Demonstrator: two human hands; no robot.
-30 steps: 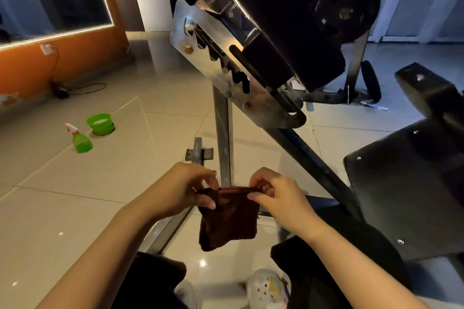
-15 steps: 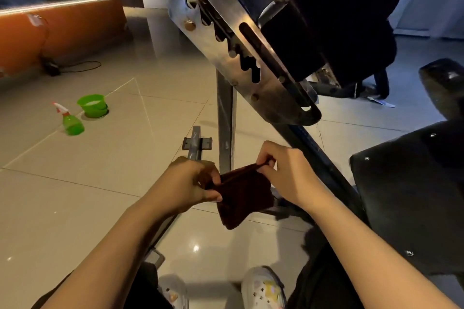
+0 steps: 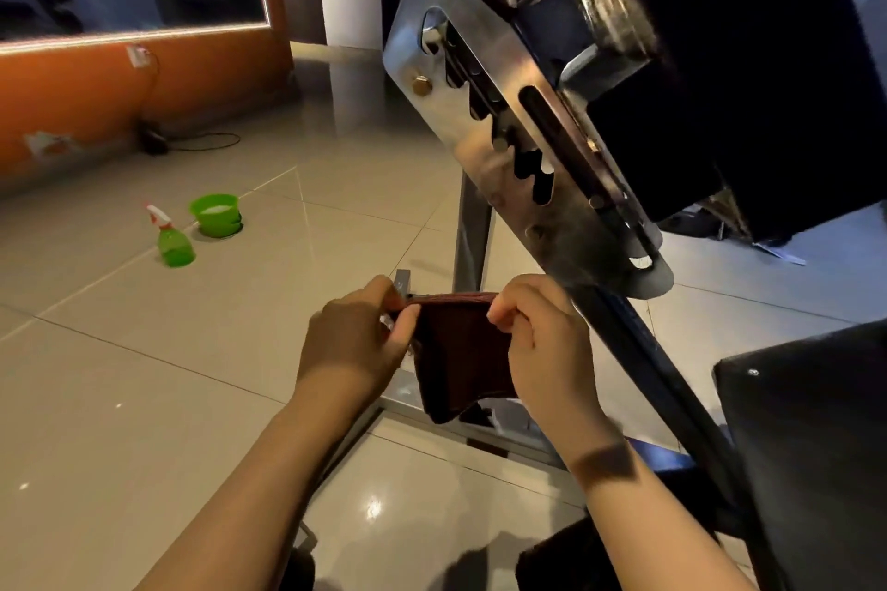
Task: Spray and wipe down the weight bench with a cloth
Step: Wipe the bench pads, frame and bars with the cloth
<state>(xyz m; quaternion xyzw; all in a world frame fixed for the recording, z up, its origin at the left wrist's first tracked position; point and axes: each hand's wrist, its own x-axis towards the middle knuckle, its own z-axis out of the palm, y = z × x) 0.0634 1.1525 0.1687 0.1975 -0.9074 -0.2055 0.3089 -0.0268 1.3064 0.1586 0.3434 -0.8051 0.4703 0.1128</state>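
Tiled floor (image 3: 144, 398), glossy, under an orange wall. Spray bottle (image 3: 173, 241) upright far left of the cloth, nozzle leftward, just beside a green bowl (image 3: 214, 214); probably parked there to free both hands. Left hand (image 3: 357, 341) pinching the cloth (image 3: 461, 355) by its top left corner, thumb and fingers closed on it. Cloth hanging folded, top edge level, long axis apparently vertical, loose end down; likely being refolded for a fresh face. Right hand (image 3: 540, 343) pinching the top right corner likewise. Weight bench (image 3: 528, 130) above and right of the cloth, steel plate slanting, black pad (image 3: 816, 446) lower right.
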